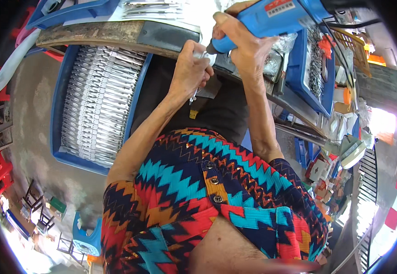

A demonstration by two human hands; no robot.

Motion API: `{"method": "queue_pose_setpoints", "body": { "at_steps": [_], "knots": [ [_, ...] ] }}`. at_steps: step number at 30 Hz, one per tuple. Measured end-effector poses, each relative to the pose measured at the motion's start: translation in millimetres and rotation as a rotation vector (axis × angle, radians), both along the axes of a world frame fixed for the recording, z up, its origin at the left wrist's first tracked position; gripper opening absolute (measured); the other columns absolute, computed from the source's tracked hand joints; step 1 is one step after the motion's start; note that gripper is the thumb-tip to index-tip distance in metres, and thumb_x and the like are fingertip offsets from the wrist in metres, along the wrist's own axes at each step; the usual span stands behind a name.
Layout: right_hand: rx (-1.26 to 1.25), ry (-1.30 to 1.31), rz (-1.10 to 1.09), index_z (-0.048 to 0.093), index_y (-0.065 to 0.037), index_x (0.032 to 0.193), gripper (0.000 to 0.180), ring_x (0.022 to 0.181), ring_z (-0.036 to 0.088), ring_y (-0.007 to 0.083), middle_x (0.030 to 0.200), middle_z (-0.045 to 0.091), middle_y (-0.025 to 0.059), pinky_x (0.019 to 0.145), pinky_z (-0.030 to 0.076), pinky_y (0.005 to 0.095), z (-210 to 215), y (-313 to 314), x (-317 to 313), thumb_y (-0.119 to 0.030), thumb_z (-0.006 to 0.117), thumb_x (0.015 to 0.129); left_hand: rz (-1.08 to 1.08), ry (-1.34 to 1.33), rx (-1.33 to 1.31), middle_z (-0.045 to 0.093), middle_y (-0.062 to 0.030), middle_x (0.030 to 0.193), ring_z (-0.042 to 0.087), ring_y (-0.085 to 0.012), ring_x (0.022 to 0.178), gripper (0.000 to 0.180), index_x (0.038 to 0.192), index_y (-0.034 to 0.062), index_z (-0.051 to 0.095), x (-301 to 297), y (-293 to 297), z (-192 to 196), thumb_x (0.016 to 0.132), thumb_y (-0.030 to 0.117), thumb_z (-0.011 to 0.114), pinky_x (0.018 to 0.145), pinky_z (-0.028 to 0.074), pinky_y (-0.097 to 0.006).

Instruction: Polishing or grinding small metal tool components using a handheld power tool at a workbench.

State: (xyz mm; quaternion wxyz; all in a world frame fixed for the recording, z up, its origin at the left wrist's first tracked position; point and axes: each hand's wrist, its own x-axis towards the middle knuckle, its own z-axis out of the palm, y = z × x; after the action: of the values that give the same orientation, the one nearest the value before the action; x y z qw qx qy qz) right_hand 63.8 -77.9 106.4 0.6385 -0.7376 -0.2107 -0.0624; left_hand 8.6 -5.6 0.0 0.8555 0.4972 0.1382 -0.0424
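Above my lap, at the bench's front edge, my left hand is closed around a slim silvery metal piece. Its lower end sticks out beneath my fingers; the rest is mostly hidden. My right hand grips a blue corded power tool by its body, with the thumb and fingers wrapped round. The tool's dark nose points left and meets the top of my left hand, beside the metal piece. I cannot tell whether the tip touches the piece.
A blue tray at my left holds rows of slim shiny metal pieces. More such pieces lie on the worn wooden bench. A blue bin with small metal parts stands at the right. The tool's black cable hangs nearby.
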Motion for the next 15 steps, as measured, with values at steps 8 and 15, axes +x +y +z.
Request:
{"method": "queue_pose_setpoints", "body": {
  "at_steps": [8,15],
  "knots": [
    [0.088,0.015,0.046,0.053,-0.001,0.078,0.018,0.049,0.054,0.0127,0.058,0.055,0.0046,0.044,0.041,0.0234,-1,-3,-6,-0.002,0.067,0.067,0.034,0.016,-0.016,0.052,-0.0092,0.058,0.044,-0.0093,0.041,0.019,0.096,0.0057,0.040,-6,0,-1,0.079,0.000,0.047,0.033,0.031,-0.023],
    [0.249,-0.017,0.108,0.052,0.000,0.078,0.018,0.049,0.054,0.0139,0.059,0.055,0.0063,0.046,0.043,0.0238,-2,-11,0,-0.005,0.066,0.068,0.021,0.039,-0.011,0.052,-0.0090,0.058,0.044,-0.0091,0.042,0.020,0.097,0.0059,0.041,-4,1,4,0.078,0.000,0.047,0.033,0.032,-0.022]
  ]
}}
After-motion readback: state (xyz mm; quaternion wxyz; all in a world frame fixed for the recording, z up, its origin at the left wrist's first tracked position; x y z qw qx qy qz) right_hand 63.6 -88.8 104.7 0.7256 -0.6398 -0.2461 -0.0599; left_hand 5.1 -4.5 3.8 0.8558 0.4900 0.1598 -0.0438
